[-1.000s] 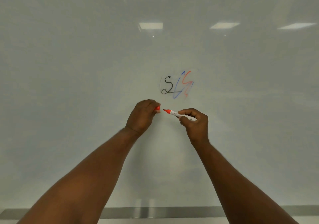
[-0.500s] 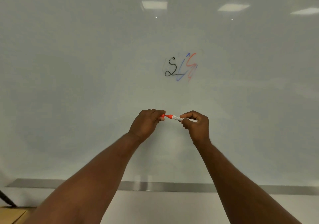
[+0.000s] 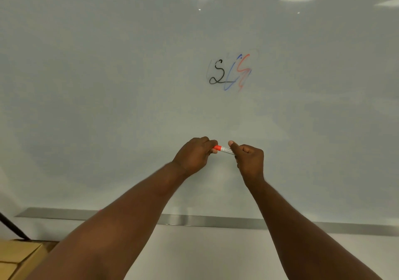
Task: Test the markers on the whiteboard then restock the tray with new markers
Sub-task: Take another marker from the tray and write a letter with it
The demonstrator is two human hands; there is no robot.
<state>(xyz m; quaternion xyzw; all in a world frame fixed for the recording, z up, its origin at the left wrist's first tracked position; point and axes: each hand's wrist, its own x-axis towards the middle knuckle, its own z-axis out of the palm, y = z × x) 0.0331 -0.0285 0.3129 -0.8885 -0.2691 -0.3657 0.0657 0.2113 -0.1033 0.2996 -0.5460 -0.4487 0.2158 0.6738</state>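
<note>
A red marker (image 3: pixel 224 149) with a white barrel lies level between both hands in front of the whiteboard (image 3: pixel 108 85). My left hand (image 3: pixel 193 154) grips its red cap end, the cap pushed onto the barrel. My right hand (image 3: pixel 248 158) grips the barrel's other end, thumb up. Black, blue and red scribbles (image 3: pixel 230 72) mark the board above the hands. The metal tray (image 3: pixel 205 220) runs along the board's lower edge, partly hidden by my forearms.
A cardboard box (image 3: pixel 19 256) sits at the lower left, with a dark thin rod (image 3: pixel 13 225) slanting above it. Ceiling lights reflect in the top of the board. White wall lies below the tray.
The hands came together and the cap in my left hand went onto the marker's red tip. Both hands sank lower in front of the board as the view tilted down.
</note>
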